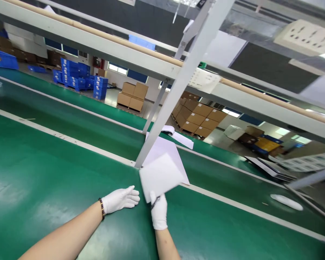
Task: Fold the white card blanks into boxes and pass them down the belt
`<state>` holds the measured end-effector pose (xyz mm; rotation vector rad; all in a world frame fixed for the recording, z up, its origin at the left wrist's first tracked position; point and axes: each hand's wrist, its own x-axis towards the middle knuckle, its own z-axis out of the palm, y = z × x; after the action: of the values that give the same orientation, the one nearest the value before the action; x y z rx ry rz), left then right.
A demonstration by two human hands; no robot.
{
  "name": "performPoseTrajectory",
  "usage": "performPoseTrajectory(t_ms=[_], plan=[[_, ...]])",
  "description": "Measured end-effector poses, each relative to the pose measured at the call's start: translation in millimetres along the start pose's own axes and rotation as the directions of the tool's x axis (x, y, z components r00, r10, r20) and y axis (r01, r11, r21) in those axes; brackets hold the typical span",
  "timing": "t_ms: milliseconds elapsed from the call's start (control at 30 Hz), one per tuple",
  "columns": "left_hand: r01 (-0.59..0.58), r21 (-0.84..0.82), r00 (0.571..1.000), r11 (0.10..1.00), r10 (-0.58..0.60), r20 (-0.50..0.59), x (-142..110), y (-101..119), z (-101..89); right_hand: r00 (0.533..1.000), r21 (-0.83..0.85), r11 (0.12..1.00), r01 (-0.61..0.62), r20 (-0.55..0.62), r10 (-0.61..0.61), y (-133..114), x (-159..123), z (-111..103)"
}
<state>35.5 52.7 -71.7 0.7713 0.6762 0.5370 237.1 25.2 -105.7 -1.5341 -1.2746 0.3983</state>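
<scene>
My right hand, in a white glove, grips the near corner of a white square sheet. Whether the sheet is paper or thin foam I cannot tell. A thin dark strip crosses the fingers of that hand; its kind is unclear. The sheet is tilted up over a larger pale lilac sheet that lies behind it, partly covered. To the left, my left hand, also gloved and with a beaded bracelet at the wrist, is stretched out above the green tabletop, holding nothing.
A slanted metal post rises just behind the sheets to an overhead rail. A curled white strip lies farther back. On the right are a white elongated object and dark flat panels. Cartons and blue crates stand beyond.
</scene>
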Motion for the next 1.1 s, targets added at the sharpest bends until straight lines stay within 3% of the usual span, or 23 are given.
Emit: performPoseTrajectory(t_ms=[100, 200, 533, 700, 900, 1100], plan=[[-0.009, 0.010, 0.999, 1.000, 0.009, 0.035, -1.6, 3.8, 2.6, 0.985, 0.006, 1.000, -0.009, 0.174, 0.008, -7.0, -8.7, 13.4], [-0.020, 0.020, 0.998, 1.000, 0.018, 0.064, -3.4, 6.4, 4.0, 0.968, -0.025, 1.000, -0.006, 0.250, 0.012, -9.7, -8.9, 15.4], [0.022, 0.010, 0.997, 1.000, -0.023, 0.073, -3.2, 12.7, 8.2, 0.954, -0.073, 0.997, -0.009, 0.298, 0.030, -6.3, -2.8, 8.9], [0.031, 0.009, 0.995, 0.999, -0.032, 0.098, 1.9, 9.6, 5.0, 0.939, -0.176, 0.984, 0.018, 0.341, 0.044, -17.2, 2.9, 1.8], [0.037, 0.055, 0.997, 0.998, -0.040, 0.070, 7.1, 7.1, 4.9, 0.916, -0.297, 0.954, 0.044, 0.394, 0.080, -30.7, 8.6, -7.3], [0.020, 0.161, 0.997, 0.987, -0.031, 0.067, 0.5, 15.8, 11.7, 0.920, -0.283, 0.958, 0.035, 0.384, 0.080, -31.0, 9.5, -7.2]])
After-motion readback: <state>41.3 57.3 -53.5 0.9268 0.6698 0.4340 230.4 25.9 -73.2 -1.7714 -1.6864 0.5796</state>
